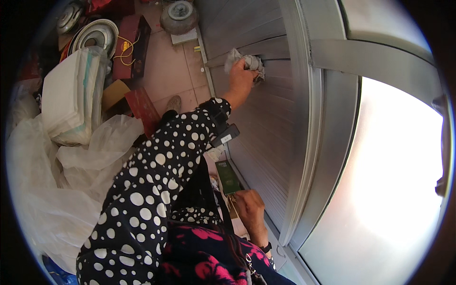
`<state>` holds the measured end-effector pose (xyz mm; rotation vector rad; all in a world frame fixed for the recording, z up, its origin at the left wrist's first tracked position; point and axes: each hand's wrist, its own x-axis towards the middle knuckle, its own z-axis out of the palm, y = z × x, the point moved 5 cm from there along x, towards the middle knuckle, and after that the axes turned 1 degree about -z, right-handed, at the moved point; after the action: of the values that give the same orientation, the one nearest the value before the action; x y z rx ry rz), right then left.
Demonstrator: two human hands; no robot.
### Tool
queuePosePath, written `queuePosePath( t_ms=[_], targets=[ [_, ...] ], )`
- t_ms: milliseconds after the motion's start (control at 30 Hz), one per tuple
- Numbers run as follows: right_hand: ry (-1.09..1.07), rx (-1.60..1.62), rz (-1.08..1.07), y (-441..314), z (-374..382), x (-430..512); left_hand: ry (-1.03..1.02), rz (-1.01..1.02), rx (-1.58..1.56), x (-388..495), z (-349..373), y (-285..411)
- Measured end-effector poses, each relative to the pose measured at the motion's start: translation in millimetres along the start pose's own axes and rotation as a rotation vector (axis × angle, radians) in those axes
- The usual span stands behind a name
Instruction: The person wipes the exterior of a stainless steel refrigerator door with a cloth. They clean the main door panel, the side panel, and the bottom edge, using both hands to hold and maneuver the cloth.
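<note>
My left hand (242,78) grips a crumpled grey-white cloth (253,63) and presses it against a grey panel (263,107) with dark horizontal seams. A black polka-dot sleeve (160,158) covers that arm, and a dark device with a white label (225,138) is strapped near the wrist. Lower in the picture, my right hand (250,208) is curled beside the panel's lower part, with nothing visible in its fingers. Its palm is hidden. A dark band (266,247) circles the right wrist. Just beyond that hand stands a green box (228,177).
A metal frame (310,142) and a bright frosted pane (377,185) border the panel. Clear plastic sheeting (85,171), a wrapped white stack (66,92), a dark red box (130,46) and a metal lid (98,35) crowd the left. A lidded pot (179,17) stands on the tiled floor (171,64).
</note>
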<state>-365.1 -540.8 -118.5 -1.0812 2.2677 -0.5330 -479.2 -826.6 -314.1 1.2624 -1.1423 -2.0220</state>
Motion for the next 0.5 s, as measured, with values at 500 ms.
queuePosePath(
  t_ms=[500],
  targets=[
    [-0.035, 0.035, 0.032, 10.5, 13.8, -24.2, -0.799, 0.251, 0.244, -250.5, 70.2, -69.8]
  ],
)
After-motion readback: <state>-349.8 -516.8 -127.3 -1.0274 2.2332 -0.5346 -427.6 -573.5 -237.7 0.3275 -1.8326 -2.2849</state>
